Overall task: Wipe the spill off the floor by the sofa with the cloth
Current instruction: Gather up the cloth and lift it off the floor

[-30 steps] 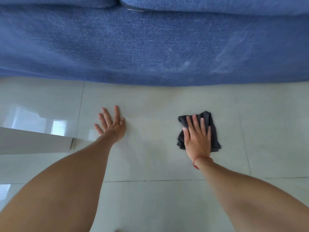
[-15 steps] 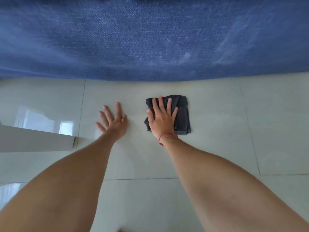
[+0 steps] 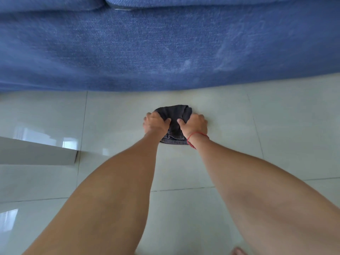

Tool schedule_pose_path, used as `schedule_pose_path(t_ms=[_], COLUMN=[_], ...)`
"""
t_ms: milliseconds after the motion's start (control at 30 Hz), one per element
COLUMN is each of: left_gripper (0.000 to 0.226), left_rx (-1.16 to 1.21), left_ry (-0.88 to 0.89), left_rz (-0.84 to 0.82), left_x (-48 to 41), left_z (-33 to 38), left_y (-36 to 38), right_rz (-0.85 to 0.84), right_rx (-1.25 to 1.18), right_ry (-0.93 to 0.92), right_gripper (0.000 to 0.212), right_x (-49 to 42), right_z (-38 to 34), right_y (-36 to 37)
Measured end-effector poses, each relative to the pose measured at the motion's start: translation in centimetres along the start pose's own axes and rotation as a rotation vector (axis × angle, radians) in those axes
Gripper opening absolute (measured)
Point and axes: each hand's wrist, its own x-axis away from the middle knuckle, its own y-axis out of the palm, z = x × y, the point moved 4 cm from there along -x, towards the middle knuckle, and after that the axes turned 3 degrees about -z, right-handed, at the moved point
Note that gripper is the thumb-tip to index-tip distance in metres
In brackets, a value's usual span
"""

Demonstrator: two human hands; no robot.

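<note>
A dark grey cloth lies bunched on the pale tiled floor, a short way in front of the blue sofa. My left hand grips the cloth's left side with curled fingers. My right hand, with a red string at the wrist, grips its right side the same way. Both thumbs press into the cloth's middle. No spill shows on the glossy tiles around the cloth.
The sofa front fills the whole top of the view and meets the floor just beyond the cloth. A white furniture edge juts in from the left. Tile joints and window reflections mark the floor. A toe shows at the bottom edge.
My left hand left the floor and moved right onto the cloth. My right hand went from flat on the cloth to gripping it, and the cloth is now bunched between both hands.
</note>
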Motion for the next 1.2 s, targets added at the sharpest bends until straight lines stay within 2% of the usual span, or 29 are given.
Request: schedule_pose_path(t_ms=[67, 133, 200, 300, 433, 633, 733, 833, 967, 1100, 1200], left_gripper=[0.05, 0.053, 0.057, 0.055, 0.046, 0.04, 0.045, 0.047, 0.052, 0.048, 0.045], left_rx=[0.147, 0.289, 0.255, 0.135, 0.271, 0.535, 0.596, 0.599, 0.593, 0.607, 0.628], left_ry=[-0.073, -0.219, -0.272, -0.254, -0.297, -0.051, 0.015, 0.04, 0.03, 0.084, 0.089], left_rz=[-0.034, -0.099, -0.174, -0.305, -0.418, -0.148, 0.023, 0.051, 0.082, 0.211, 0.318], left_x=[0.5, 1.6, 3.4, 7.1, 11.6, 17.4, 21.1, 25.1, 30.0, 33.6, 35.4], left_z=[-0.2, -0.8, -1.5, -3.1, -3.9, 1.0, 2.6, 3.5, 3.0, 1.4, -0.3], left_y=[0.5, 0.9, 1.2, 1.8, 0.3, -12.3, -19.8, -25.6, -31.0, -34.9, -36.9], right_rz=[-0.014, -0.051, -0.131, -0.268, -0.337, -0.159, -0.092, -0.059, -0.022, 0.018, 0.036], right_rx=[-0.118, -0.182, -0.169, -0.133, -0.19, -0.362, -0.38, -0.428, -0.466, -0.479, -0.487], right_ry=[0.039, 0.116, 0.17, 0.248, 0.232, -0.103, -0.256, -0.364, -0.455, -0.527, -0.573], right_gripper=[0.043, 0.043, 0.045, 0.05, 0.041, 0.033, 0.039, 0.039, 0.04, 0.021, 0.021], right_x=[0.5, 1.3, 2.5, 6.0, 10.4, 16.0, 19.5, 23.3, 28.7, 33.0, 35.3], right_z=[0.3, 0.8, 1.5, 3.2, 3.1, -5.4, -10.0, -13.5, -16.4, -17.9, -19.1], right_y=[0.3, 0.6, 0.9, 1.5, -0.3, -10.3, -16.0, -20.1, -23.2, -24.9, -25.3])
